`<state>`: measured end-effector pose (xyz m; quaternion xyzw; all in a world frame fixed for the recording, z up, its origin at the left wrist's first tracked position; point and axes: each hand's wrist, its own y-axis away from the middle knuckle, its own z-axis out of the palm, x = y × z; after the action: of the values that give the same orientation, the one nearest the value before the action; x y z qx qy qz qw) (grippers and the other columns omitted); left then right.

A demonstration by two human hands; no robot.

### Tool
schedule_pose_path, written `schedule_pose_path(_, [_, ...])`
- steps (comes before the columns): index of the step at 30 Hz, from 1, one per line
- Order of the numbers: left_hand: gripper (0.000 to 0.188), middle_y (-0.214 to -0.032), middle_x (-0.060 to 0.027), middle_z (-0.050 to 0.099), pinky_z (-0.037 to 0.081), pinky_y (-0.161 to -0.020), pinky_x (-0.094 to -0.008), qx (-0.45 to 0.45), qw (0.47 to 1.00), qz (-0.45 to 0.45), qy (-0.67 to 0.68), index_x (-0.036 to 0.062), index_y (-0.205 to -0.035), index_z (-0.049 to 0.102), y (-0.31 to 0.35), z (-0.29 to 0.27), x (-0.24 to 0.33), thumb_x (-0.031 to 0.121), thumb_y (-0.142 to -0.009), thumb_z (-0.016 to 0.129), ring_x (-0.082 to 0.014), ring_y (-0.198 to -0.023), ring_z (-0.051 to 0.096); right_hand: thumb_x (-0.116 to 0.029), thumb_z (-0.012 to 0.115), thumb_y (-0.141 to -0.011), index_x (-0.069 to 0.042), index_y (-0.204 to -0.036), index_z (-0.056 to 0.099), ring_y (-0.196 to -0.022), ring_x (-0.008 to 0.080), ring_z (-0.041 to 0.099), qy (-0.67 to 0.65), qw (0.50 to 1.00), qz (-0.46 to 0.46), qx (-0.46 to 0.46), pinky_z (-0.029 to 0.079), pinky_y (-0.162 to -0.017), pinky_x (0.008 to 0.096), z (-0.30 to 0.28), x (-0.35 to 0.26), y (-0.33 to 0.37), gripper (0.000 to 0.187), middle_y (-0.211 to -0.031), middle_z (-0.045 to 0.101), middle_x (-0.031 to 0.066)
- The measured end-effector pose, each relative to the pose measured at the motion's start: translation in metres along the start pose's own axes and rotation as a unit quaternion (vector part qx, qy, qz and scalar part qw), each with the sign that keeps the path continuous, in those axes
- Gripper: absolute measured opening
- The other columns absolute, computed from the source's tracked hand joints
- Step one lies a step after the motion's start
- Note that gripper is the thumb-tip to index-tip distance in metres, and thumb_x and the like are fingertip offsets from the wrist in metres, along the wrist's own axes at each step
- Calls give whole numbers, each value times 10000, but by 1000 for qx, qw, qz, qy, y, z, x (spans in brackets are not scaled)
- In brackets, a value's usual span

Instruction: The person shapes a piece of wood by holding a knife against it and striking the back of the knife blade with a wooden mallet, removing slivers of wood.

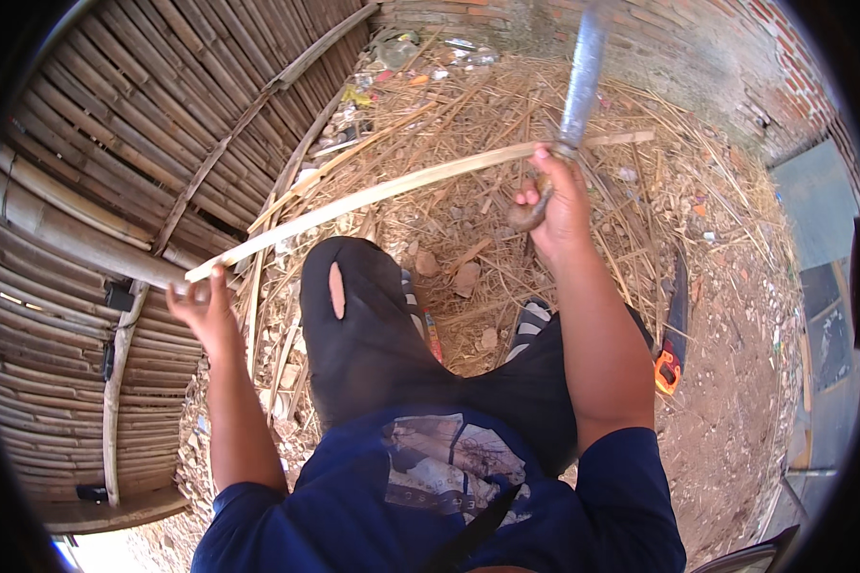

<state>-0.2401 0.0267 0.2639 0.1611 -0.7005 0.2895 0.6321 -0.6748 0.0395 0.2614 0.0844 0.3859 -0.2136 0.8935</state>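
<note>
A long pale bamboo strip (382,193) runs slantwise in front of my knees, its right end farther away and higher in the view. At its near left end my left hand (207,310) pinches it between thumb and fingers. My right hand (561,205) grips the curved brown handle of a machete (583,84), whose grey blade points up and away from me. The machete crosses the strip near its far end, just by my right thumb. Whether the blade touches the strip I cannot tell.
Straw and bamboo shavings (487,124) litter the ground ahead. A handsaw (674,329) with an orange handle lies to my right. A bamboo slat wall (96,191) stands close on the left, and a brick wall (688,57) rises beyond. Grey-blue panels (817,205) lean at the right.
</note>
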Motion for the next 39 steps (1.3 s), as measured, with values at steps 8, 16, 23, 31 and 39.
schedule_pose_path(8, [286,-1150,-13,654,566,-882,-361,-151,941,-34,302,156,-1253,541,-11,27,12,217,-1010,679,-175,-1051,666,-216,784,-871,-70,-1143,563,-602,109,503,34,998,6,49,484,-575,312,-16,2,-14,379,-1059,537,73])
schedule_pose_path(16, [246,-1048,-8,674,528,-761,-277,-199,931,56,300,138,-1164,572,-21,74,77,211,-983,721,-117,-891,657,-233,718,-929,-77,-1171,530,-711,126,544,126,982,51,129,474,-563,293,-31,-1,-30,344,-1029,545,70])
schedule_pose_path(23, [277,-982,-38,710,519,-621,-236,-244,933,209,162,46,-1103,600,-13,143,124,171,-935,781,-80,-793,648,-289,681,-975,-91,-1113,549,-583,131,532,211,962,33,169,449,-494,307,-44,-7,-34,275,-814,562,32])
schedule_pose_path(31, [248,-772,-2,635,503,-630,-271,-354,897,260,51,36,-1034,664,-9,227,101,120,-873,832,-78,-693,566,-310,562,-1035,-45,-1091,556,-523,96,488,267,964,-21,6,409,-471,258,25,-53,22,271,-730,537,9])
schedule_pose_path(39, [249,-812,-39,693,532,-667,-298,-424,845,326,9,33,-1010,672,2,264,99,152,-866,837,-107,-741,649,-213,529,-1021,9,-1244,587,-582,122,512,291,942,-25,-165,436,-551,262,60,-70,59,320,-781,573,51])
